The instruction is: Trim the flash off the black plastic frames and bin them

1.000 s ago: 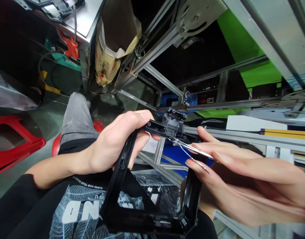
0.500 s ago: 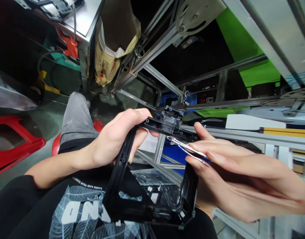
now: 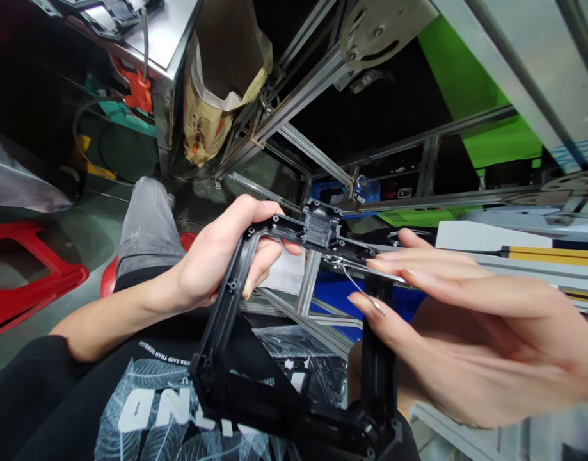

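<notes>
My left hand [image 3: 231, 253] is closed around the upper left corner of a black plastic frame [image 3: 229, 294]. The frame is roughly rectangular, with ribs and screw bosses along its bars and a boxy block [image 3: 321, 225] on the far bar. Between the thumb and fingers of my right hand [image 3: 471, 320] is a pair of small metal nippers [image 3: 358, 285], its handles spread apart. The tip of the nippers lies against or just below the far bar, right of the block; I cannot tell whether the jaws touch it.
Aluminium profile rails [image 3: 303, 96] cross ahead and to the right. A paper sack [image 3: 207, 125] stands beside a metal table [image 3: 171, 45] with black parts on it. A red plastic stool [image 3: 39, 269] is at the left. A clear plastic bag [image 3: 298, 342] lies below the frame.
The frame has tilted, its far bar rising slightly and its near right corner shifting down and right. The nippers' handles have spread wider, and my right fingers have opened with them.
</notes>
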Action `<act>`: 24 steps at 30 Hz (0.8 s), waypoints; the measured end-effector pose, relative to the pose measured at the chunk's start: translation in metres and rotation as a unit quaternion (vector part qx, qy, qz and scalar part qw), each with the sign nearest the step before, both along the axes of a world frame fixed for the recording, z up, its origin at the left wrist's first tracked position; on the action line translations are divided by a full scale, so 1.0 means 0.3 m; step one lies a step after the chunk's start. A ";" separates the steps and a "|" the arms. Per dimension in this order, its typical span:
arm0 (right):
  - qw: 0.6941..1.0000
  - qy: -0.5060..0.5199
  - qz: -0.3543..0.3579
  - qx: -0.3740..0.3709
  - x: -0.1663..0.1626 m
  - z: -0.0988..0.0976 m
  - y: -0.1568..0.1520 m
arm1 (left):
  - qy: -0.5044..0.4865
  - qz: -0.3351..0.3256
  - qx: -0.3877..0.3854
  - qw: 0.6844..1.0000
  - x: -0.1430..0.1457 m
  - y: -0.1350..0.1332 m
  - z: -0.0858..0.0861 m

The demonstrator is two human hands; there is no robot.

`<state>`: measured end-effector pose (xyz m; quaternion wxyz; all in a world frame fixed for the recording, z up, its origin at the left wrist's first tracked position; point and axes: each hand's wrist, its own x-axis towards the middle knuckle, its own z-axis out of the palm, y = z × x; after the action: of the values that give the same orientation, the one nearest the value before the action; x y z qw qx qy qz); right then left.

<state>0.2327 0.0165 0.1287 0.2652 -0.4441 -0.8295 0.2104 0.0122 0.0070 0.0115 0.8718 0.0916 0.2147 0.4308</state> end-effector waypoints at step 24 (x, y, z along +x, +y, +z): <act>0.992 -0.043 0.079 -0.083 0.055 0.041 -0.034 | 0.048 -0.012 0.050 0.998 -0.026 -0.047 0.028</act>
<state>0.2490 0.0061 0.1411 0.1739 -0.4062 -0.8525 0.2794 0.0044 -0.0072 0.0200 0.8598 0.1584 0.2336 0.4256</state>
